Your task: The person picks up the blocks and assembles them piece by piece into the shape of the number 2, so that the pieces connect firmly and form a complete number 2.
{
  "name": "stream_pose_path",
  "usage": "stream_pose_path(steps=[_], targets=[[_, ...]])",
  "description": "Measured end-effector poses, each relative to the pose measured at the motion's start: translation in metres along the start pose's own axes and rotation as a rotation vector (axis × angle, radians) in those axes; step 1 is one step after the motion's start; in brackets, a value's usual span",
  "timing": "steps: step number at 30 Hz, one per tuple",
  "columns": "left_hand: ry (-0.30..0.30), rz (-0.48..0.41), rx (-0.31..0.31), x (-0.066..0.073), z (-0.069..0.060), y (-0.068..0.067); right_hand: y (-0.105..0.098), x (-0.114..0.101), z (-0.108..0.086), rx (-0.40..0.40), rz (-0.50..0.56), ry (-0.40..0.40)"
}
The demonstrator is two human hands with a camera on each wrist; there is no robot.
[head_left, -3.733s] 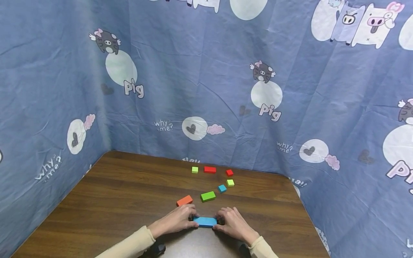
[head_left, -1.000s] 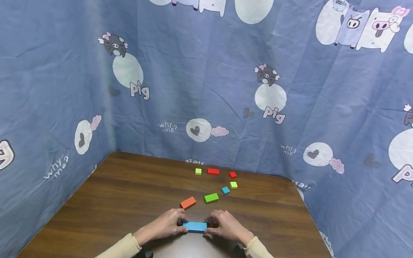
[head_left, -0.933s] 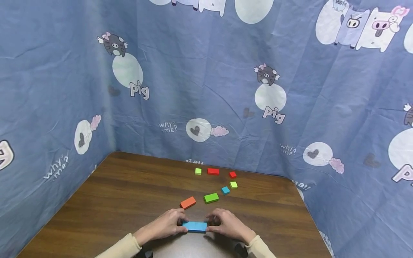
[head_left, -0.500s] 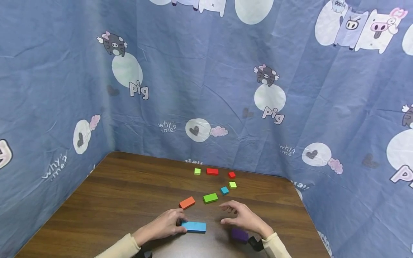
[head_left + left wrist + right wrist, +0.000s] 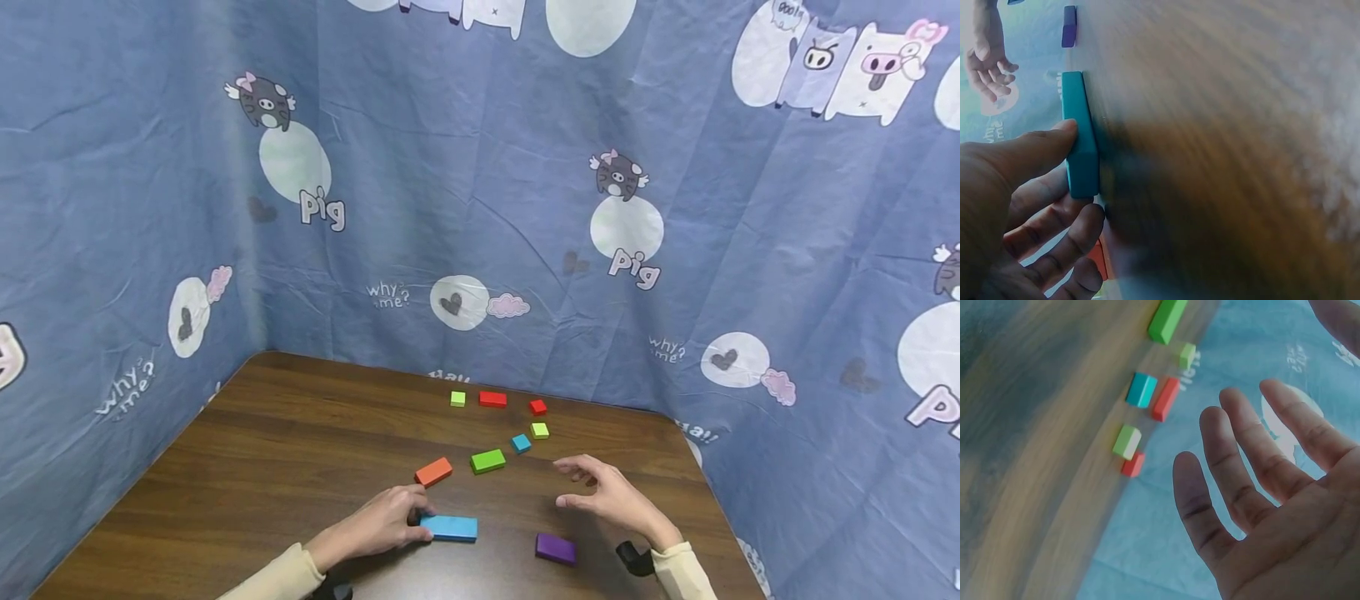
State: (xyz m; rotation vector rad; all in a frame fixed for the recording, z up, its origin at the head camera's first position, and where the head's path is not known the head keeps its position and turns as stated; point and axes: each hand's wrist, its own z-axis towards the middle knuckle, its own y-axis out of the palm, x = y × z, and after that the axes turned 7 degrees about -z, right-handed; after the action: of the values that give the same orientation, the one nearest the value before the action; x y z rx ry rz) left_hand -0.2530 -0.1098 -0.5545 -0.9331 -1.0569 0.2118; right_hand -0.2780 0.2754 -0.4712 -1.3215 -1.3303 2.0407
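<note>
The left hand grips the left end of a long blue block lying on the wooden table. In the left wrist view, its thumb lies on the face of the blue block, with the fingers curled at the near end. The right hand is raised above the table at the right, fingers spread and holding nothing; the right wrist view shows the open palm. Below and left of it a purple block lies on the table, apart from the blue one.
Behind the hands lie an orange block, a green block, a small blue block and a yellow-green one. Near the table's back edge are a red block, a small red one and a light green one. Patterned blue cloth surrounds the table.
The right hand has let go of the blue block's right end and moved right and away, uncovering the purple block. The left hand keeps its grip; earlier, both hands and the blue block shifted slightly left.
</note>
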Motion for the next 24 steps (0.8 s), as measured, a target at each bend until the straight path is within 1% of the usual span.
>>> stream_pose_path(steps=[5, 9, 14, 17, 24], targets=[[0.003, 0.012, -0.003, 0.000, 0.001, 0.000, -0.004, 0.003, -0.004, 0.018, -0.017, 0.000], [0.009, 0.007, -0.005, 0.000, 0.001, 0.000, -0.004, 0.005, -0.008, 0.018, -0.019, 0.005], [0.008, -0.007, -0.013, 0.000, 0.001, -0.001, -0.005, 0.009, -0.014, -0.009, -0.007, 0.016], [0.004, -0.007, -0.017, 0.000, 0.002, -0.001, -0.004, 0.013, -0.019, -0.038, -0.001, 0.012], [0.008, -0.008, -0.018, 0.001, 0.003, -0.003, 0.002, 0.022, -0.027, -0.095, 0.051, -0.028]])
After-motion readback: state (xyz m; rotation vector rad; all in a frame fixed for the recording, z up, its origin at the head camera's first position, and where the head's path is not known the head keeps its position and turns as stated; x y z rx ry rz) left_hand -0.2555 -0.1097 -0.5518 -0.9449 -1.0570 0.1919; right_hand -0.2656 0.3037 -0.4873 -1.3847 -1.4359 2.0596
